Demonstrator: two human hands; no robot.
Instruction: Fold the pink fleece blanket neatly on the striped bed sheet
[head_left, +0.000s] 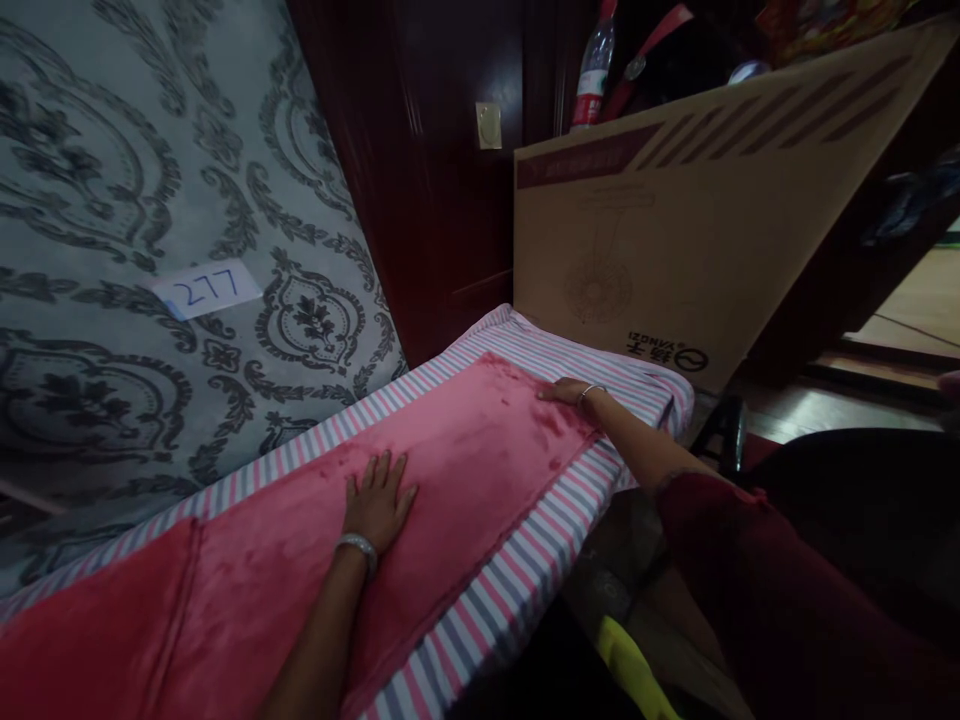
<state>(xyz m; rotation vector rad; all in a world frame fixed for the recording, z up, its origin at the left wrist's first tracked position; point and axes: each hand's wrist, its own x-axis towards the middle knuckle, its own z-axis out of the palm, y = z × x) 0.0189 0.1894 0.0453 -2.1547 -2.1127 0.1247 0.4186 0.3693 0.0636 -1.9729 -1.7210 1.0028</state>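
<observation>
A plush red-pink cloth (pixel 450 470) lies spread along a padded surface with a striped cover (pixel 525 555). My left hand (pixel 376 500) rests flat on the middle of the cloth, fingers spread, a bracelet at its wrist. Near the cloth's far right corner, my right hand (pixel 571 391) lies with its palm down and fingers stretched out, wearing a thin bangle. Neither hand holds anything. At the lower left, a deeper red folded part (pixel 90 620) of the cloth ends in a seamed edge.
Patterned wallpaper (pixel 187 160) borders the left side, with a paper label (pixel 208 288) reading 277. A large cardboard box (pixel 675 220) stands at the far end, and a bottle (pixel 594 70) shows behind it. Something yellow (pixel 630 665) is below the near edge.
</observation>
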